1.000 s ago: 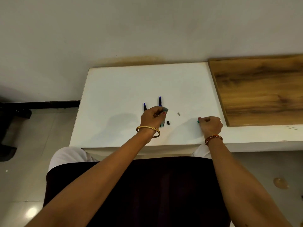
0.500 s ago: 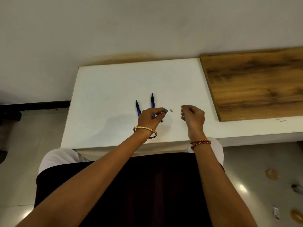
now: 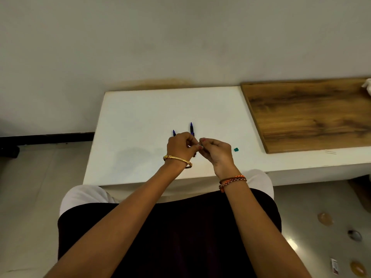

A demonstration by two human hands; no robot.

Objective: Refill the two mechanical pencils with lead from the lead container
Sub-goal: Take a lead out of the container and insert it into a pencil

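Two blue mechanical pencils lie side by side on the white table (image 3: 140,121), tips pointing away; the left pencil (image 3: 174,133) and right pencil (image 3: 191,128) are half hidden by my hands. My left hand (image 3: 179,146) is closed on the small lead container (image 3: 201,146), of which only a grey sliver shows between the fingers. My right hand (image 3: 216,150) meets it fingertip to fingertip, thumb and forefinger pinched at the container's end. Any lead there is too thin to see. A small green cap (image 3: 236,149) lies on the table just right of my right hand.
A wooden board (image 3: 309,115) covers the table's right part, with two thin dark lines (image 3: 330,152) near its front corner. The wall rises directly behind the table. My lap is under the table's front edge, and small objects lie on the floor at right.
My right hand left the green cap on the table and came left to meet my left hand. My left hand lifted slightly, still holding the container over the pencils.
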